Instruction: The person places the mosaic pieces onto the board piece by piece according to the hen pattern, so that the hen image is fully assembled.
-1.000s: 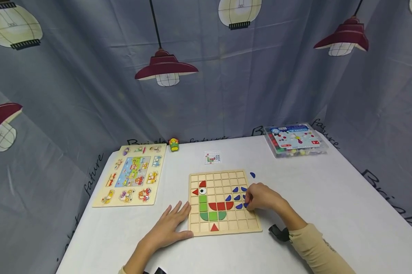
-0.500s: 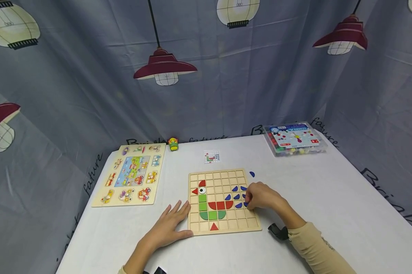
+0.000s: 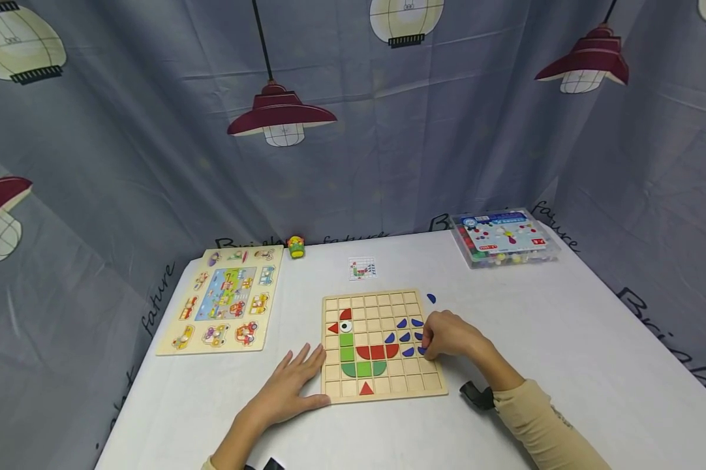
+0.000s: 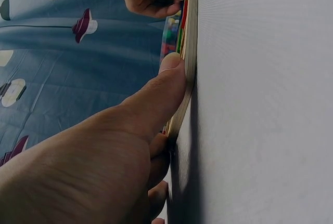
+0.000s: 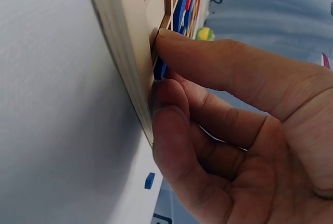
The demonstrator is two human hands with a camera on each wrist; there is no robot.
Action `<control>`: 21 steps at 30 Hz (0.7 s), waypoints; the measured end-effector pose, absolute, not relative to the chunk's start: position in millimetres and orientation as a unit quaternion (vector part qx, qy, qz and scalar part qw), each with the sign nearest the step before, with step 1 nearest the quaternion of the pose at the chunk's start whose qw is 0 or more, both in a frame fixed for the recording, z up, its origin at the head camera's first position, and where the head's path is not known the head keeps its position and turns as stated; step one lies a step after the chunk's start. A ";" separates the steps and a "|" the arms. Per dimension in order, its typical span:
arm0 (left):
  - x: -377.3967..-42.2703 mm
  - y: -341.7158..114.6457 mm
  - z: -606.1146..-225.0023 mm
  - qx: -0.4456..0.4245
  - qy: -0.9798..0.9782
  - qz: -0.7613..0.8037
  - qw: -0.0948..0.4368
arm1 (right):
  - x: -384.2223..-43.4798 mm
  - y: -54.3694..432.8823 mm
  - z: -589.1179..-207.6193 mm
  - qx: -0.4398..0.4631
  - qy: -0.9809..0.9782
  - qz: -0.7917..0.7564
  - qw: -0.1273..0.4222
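A wooden grid board (image 3: pixel 376 313) lies on the table, carrying a bird figure made of flat pieces. Green squares (image 3: pixel 346 353) form the neck, red pieces (image 3: pixel 377 352) the back, and several blue half-round pieces (image 3: pixel 405 337) fan out at the right. My right hand (image 3: pixel 453 336) is at the board's right edge, thumb and fingers pinching a blue half-round piece (image 5: pixel 160 69) against a grid cell. My left hand (image 3: pixel 291 386) rests flat at the board's left edge with fingers spread, its thumb (image 4: pixel 169 86) touching the near left corner.
One loose blue piece (image 3: pixel 432 298) lies beyond the board's upper right corner. A small pattern card (image 3: pixel 362 268) is behind the board. To the left lies a vehicle puzzle board (image 3: pixel 177 326), with a small toy figure (image 3: pixel 296 247) near it. A clear plastic box (image 3: pixel 506 240) stands back right.
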State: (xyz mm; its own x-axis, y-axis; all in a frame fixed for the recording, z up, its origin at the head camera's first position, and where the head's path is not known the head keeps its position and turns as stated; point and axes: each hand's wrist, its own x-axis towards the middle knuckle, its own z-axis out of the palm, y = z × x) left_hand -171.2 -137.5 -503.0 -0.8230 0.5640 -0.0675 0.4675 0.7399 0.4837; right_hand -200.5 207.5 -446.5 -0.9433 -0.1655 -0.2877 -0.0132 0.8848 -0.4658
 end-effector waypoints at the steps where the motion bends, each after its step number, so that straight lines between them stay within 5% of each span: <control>1: -171.2 -137.6 -503.0 0.279 0.927 0.229 0.104 | -200.4 207.6 -446.4 -0.047 0.957 -0.236 0.161; 21: -170.7 -138.6 -502.1 0.284 0.925 0.231 0.100 | -200.9 208.3 -448.0 -0.048 0.957 -0.237 0.160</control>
State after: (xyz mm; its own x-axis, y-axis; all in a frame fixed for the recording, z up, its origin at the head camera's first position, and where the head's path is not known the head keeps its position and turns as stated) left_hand -170.7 -138.6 -502.1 -0.8187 0.5718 -0.0534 0.4796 0.7319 0.4840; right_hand -200.9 208.3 -448.0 -0.9442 -0.1678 -0.2836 -0.0160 0.8830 -0.4690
